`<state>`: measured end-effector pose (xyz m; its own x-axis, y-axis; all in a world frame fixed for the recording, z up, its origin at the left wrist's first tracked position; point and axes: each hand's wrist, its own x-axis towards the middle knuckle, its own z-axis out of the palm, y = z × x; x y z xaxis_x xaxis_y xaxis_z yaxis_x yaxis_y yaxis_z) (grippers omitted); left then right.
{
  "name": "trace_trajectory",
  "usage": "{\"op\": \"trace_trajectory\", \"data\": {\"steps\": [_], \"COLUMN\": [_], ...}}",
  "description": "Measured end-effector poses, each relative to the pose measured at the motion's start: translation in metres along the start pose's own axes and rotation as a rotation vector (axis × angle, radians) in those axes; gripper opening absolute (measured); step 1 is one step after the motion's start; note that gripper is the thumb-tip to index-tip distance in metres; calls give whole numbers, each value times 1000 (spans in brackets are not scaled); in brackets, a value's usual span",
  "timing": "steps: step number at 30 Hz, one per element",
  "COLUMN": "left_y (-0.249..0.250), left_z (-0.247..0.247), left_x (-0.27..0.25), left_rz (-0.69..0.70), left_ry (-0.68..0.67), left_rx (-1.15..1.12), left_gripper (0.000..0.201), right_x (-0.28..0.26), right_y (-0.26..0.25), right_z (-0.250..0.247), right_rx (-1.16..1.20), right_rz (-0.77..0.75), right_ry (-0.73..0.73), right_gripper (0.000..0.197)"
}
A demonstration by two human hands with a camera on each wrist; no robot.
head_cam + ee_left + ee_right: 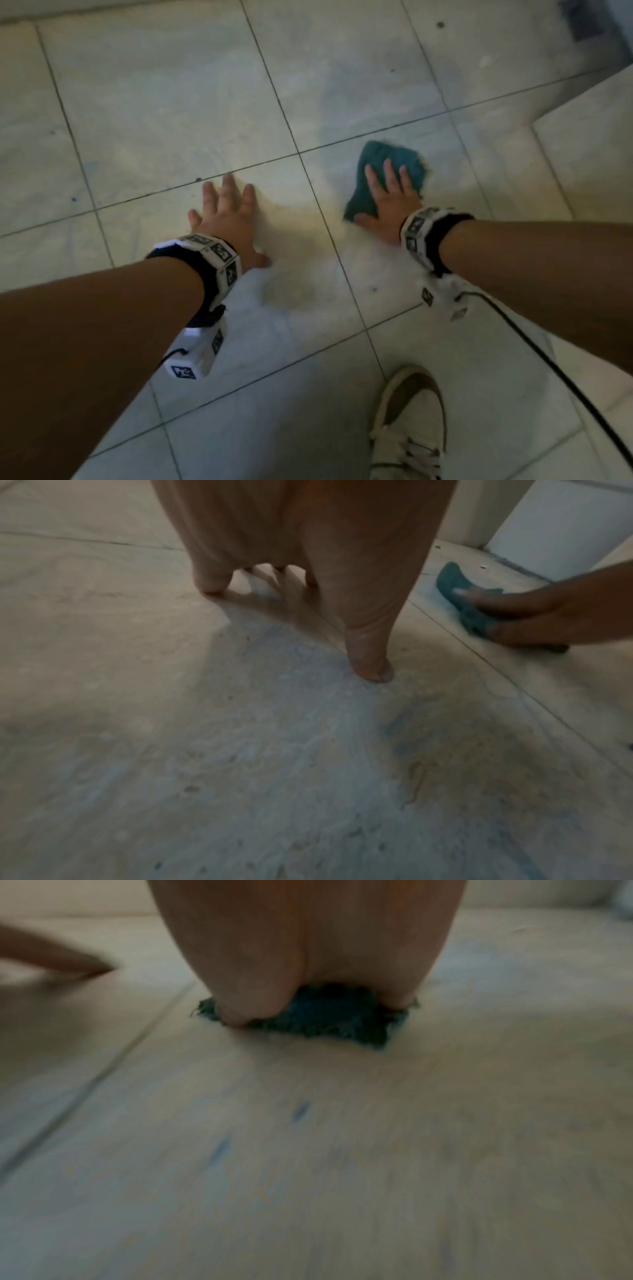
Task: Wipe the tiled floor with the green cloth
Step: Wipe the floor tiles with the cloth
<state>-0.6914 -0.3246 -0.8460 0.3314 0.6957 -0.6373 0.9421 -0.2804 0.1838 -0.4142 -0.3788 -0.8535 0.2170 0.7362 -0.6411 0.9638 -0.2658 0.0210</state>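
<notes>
Green cloth point(385, 178) lies crumpled on tiled floor point(171, 102) under right hand point(388, 202), fingers point(388, 173) spread flat pressing it; left hand point(227, 219) splayed on bare tile alongside, farther from cloth.

cloth point(383, 161): teal-green | floor point(171, 102): pale grey-beige tiles, dark grout | shoe point(409, 421): off-white, brown inside

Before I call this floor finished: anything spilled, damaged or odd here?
Nothing broken. Small dark specks and blue flecks still dot the tiled floor around the green cloth, and a black cable trails across it.
</notes>
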Motion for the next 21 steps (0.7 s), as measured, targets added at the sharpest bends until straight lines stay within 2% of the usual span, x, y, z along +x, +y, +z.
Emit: {"op": "trace_trajectory", "data": {"steps": [3,6,7,11,14,16,19,21], "left_y": [0,1,2,3,2,1,1,1], "left_z": [0,0,-1,0,-1,-1,0,0], "left_x": [2,1,1,0,0,0,1,1], "left_rz": [-1,1,2,-11,-21,-23,-23,-25], "left_ry": [-3,1,5,7,0,-3,-3,-6], "left_rx": [-2,-2,-3,-8,-5,-14,-17,-16], "left_gripper": [131,131,130,131,132,132,131,132], "right_x": [32,38,34,0,0,24,57,72], "right_y": [17,3,-7,-63,-65,-40,4,22], "right_z": [-32,-38,-37,-12,-5,-24,-54,-62], "right_rx": [72,98,85,-67,-114,-140,-12,12], "right_rz": [200,246,188,-251,-365,-293,7,94], "right_ry": [-8,-1,-6,-51,-72,-39,14,3], "right_gripper": [96,95,95,97,94,94,95,96]}}
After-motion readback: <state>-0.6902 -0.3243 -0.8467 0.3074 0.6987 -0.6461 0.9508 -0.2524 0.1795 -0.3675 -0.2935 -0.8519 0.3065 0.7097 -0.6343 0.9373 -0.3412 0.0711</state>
